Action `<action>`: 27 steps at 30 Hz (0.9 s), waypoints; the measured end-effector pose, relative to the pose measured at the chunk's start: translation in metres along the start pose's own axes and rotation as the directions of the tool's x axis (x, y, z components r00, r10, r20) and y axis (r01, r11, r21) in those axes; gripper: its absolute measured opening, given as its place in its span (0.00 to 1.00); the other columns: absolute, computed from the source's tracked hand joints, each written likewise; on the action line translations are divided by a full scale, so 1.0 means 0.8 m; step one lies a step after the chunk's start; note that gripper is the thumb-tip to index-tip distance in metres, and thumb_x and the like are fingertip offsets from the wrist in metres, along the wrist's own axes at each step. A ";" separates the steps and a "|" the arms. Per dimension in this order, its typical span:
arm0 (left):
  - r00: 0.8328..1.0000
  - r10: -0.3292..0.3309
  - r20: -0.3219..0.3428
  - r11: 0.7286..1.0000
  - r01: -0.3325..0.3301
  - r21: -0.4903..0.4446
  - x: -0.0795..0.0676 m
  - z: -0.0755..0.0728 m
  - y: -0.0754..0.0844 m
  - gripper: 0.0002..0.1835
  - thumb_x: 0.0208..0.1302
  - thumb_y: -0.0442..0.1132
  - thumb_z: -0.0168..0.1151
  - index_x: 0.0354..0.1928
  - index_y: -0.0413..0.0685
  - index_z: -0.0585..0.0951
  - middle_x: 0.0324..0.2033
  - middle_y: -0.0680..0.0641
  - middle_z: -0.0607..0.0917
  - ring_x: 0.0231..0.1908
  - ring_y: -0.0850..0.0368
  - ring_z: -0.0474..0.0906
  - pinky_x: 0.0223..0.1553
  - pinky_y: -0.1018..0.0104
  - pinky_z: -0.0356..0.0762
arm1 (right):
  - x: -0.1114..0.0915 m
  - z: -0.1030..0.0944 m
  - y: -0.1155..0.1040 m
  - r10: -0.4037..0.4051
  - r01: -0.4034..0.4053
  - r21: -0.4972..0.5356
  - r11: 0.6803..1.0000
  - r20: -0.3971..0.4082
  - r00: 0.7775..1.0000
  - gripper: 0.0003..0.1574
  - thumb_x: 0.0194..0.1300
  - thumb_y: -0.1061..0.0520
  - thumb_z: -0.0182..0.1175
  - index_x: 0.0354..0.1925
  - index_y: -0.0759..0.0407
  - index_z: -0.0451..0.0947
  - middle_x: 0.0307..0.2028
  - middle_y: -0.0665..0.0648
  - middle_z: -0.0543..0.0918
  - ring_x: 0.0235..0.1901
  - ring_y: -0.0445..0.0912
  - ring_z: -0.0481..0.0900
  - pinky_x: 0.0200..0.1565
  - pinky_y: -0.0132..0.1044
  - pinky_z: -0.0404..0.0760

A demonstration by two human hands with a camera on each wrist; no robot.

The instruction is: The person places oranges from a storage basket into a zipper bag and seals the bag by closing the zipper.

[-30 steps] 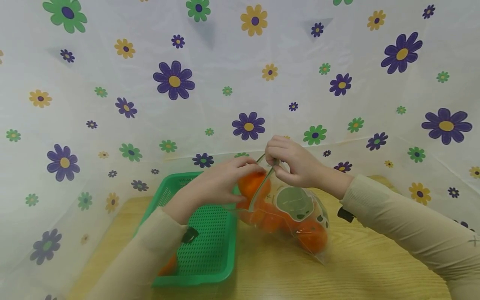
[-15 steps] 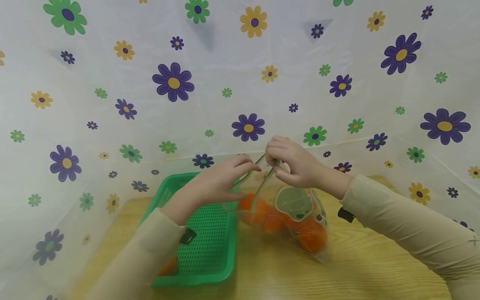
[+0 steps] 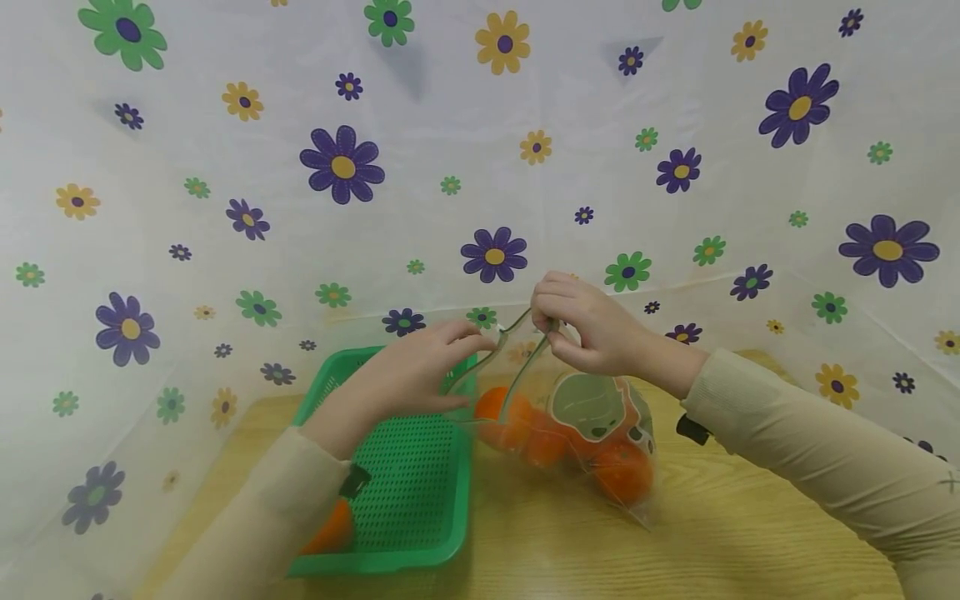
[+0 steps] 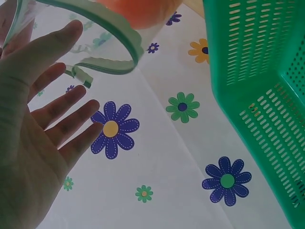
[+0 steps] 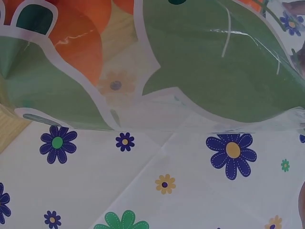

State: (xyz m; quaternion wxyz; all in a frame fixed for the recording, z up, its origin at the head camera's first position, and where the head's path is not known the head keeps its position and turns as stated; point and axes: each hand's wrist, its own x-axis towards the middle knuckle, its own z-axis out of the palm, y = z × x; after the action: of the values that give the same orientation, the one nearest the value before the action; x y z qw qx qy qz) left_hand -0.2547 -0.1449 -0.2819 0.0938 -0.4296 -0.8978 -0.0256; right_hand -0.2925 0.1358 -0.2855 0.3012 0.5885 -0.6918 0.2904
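A clear zip bag (image 3: 588, 406) with a green-edged mouth and green printing stands on the table, with several oranges (image 3: 624, 473) inside. My right hand (image 3: 592, 329) pinches the rim at the top of the bag, and the mouth gapes toward the left. Beside that mouth is my left hand (image 3: 408, 364), empty, its fingers extended and spread in the left wrist view. Below and behind it sits a green plastic basket (image 3: 457, 533), where an orange (image 3: 335, 529) lies at the near left, partly hidden by the left sleeve. The right wrist view shows the bag's printed side (image 5: 205, 62).
The wooden table (image 3: 555, 550) carries the basket on the left and the bag to its right, close together. A white flowered sheet (image 3: 420, 208) hangs behind and at both sides.
An orange at my left fingers has dropped through the bag's mouth onto the others. My left hand has let go and drawn back left over the basket. My right hand keeps its place.
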 end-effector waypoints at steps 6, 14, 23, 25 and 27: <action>0.999 -0.028 0.020 0.999 0.028 0.024 -0.009 0.003 -0.004 0.40 0.54 0.47 0.85 0.70 0.55 0.77 0.62 0.48 0.80 0.57 0.51 0.82 0.57 0.57 0.86 | -0.001 0.001 0.000 -0.007 0.007 -0.006 1.000 0.000 1.000 0.04 0.56 0.64 0.49 0.30 0.58 0.71 0.28 0.54 0.71 0.35 0.44 0.65 0.40 0.39 0.64; 0.999 -0.042 0.012 0.999 0.042 0.004 -0.019 0.008 -0.009 0.44 0.50 0.43 0.88 0.70 0.55 0.76 0.64 0.48 0.80 0.61 0.49 0.81 0.60 0.53 0.86 | -0.003 0.003 0.001 -0.018 0.018 -0.003 1.000 -0.005 1.000 0.04 0.56 0.64 0.49 0.30 0.58 0.71 0.28 0.55 0.71 0.35 0.44 0.65 0.40 0.39 0.64; 1.000 -0.024 -0.011 1.000 0.024 0.017 -0.029 0.012 -0.015 0.43 0.49 0.44 0.88 0.68 0.52 0.78 0.63 0.45 0.81 0.61 0.46 0.81 0.64 0.49 0.83 | -0.004 0.004 0.001 -0.022 0.022 -0.003 1.000 -0.007 1.000 0.05 0.55 0.65 0.49 0.30 0.59 0.71 0.28 0.54 0.71 0.34 0.44 0.65 0.39 0.39 0.64; 1.000 -0.028 -0.009 0.999 0.028 0.022 -0.032 0.014 -0.018 0.42 0.49 0.44 0.88 0.68 0.52 0.78 0.63 0.45 0.81 0.61 0.47 0.81 0.64 0.50 0.83 | -0.004 0.005 0.001 -0.021 0.021 -0.005 1.000 -0.006 1.000 0.05 0.55 0.65 0.49 0.30 0.59 0.71 0.28 0.54 0.72 0.34 0.44 0.65 0.39 0.39 0.64; 0.999 -0.042 -0.001 0.999 0.042 0.020 -0.037 0.015 -0.020 0.42 0.49 0.43 0.88 0.68 0.53 0.78 0.63 0.45 0.81 0.61 0.47 0.81 0.64 0.50 0.83 | -0.004 0.006 0.001 -0.020 0.019 -0.005 1.000 -0.004 1.000 0.05 0.55 0.65 0.49 0.30 0.59 0.71 0.28 0.54 0.72 0.35 0.44 0.65 0.39 0.39 0.65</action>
State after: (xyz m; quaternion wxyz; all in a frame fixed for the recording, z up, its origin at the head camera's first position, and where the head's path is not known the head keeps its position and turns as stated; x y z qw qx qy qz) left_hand -0.2512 -0.1762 -0.2990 0.0978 -0.4095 -0.9069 -0.0186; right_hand -0.2932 0.1343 -0.2908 0.3072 0.5938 -0.6861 0.2869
